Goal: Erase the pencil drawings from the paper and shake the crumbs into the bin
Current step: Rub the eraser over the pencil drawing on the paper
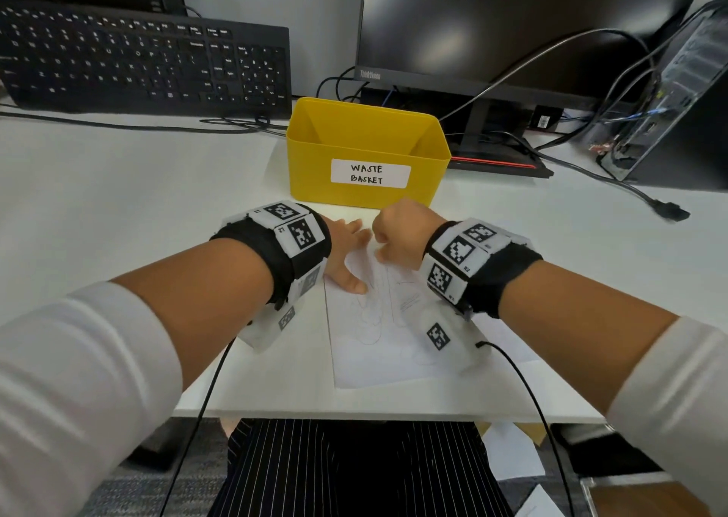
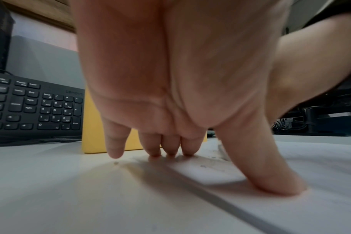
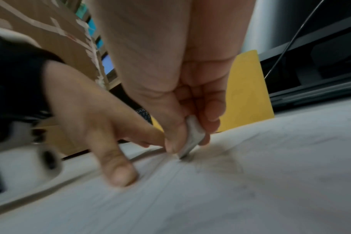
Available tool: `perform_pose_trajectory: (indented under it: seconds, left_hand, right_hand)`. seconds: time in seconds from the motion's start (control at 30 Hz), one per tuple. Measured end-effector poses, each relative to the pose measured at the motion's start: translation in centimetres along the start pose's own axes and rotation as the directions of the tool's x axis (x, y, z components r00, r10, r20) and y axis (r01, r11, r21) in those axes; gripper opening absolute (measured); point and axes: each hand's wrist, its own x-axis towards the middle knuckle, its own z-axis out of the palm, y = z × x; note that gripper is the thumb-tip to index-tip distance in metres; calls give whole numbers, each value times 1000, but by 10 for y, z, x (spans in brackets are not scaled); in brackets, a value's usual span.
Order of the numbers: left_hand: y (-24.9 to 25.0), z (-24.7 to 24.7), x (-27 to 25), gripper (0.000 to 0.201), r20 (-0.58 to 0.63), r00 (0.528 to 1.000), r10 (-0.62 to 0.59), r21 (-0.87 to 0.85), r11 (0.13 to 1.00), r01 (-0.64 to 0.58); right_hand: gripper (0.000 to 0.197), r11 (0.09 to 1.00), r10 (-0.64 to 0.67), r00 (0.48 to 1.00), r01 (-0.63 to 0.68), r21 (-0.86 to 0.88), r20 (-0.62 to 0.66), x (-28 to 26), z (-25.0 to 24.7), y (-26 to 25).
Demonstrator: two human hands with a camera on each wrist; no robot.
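A white sheet of paper (image 1: 378, 343) with faint pencil lines lies on the desk in front of me. My left hand (image 1: 346, 256) lies spread flat on its upper left corner, fingers straight, thumb (image 2: 270, 174) pressing the sheet. My right hand (image 1: 398, 233) is curled beside it and pinches a small white eraser (image 3: 192, 136) between thumb and fingers, its lower edge touching the paper (image 3: 250, 182) by a grey smudge. The yellow bin (image 1: 366, 150), labelled "WASTE BASKET", stands just behind both hands. In the head view the eraser is hidden by the right hand.
A black keyboard (image 1: 142, 59) sits at the back left, a monitor (image 1: 512, 24) and its stand behind the bin, and a computer tower (image 1: 677, 95) with trailing cables at the right. The desk's front edge (image 1: 354, 416) runs just below the paper.
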Motion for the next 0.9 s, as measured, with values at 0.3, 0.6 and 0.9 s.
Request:
perform_pose_trajectory:
  seconds: [0.3,0.6,0.9]
  left_hand:
    - [0,-1,-2,94,7,1000,0,-1,1000,0]
    - [-2,1,-2,94,-9,1000,5,-12,1000,-5]
    - [-7,4,-2,93,-10,999,41,-62,997,-41]
  right_hand:
    - [26,997,60,998,-61,47,10,11,-6,7]
    - [24,998,-44,999,44,49,5,-11,2,0]
    - [25,997,-35,999,36,64,-14,0,-1,-4]
